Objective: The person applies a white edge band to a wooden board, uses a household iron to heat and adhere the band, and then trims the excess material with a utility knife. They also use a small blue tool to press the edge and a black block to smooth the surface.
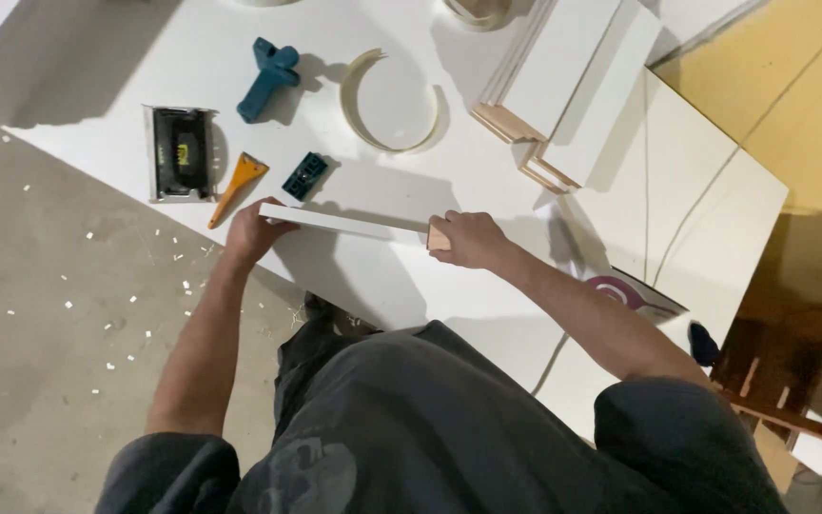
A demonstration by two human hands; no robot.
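**Holding a white board strip at both ends on the workbench**

Gripping a narrow white-faced board strip (344, 225) by its two ends, I hold it on edge over the white worktop (411, 286), near the side closest to me. My left hand (254, 231) is curled around the strip's left end, fingers wrapped under it. My right hand (468, 238) is closed over the right end, where the raw wood end grain shows just beside my knuckles.

Just beyond the strip's left end lie a yellow-handled scraper (236, 187) and a small dark teal block-shaped jig (304, 176), near each other but apart. Farther beyond the scraper sits a black sanding block in a grey tray (181, 152), and beyond the teal jig lies a blue handled tool (266, 76). A loose curl of pale edge banding (384, 105) rests well beyond the strip's middle. Beyond the strip's right end, a stack of white-faced panels (573, 86) with bare wood edges lies at an angle on the worktop.

To the left of the strip, below the bench, the grey floor (59, 314) is scattered with small white chips.
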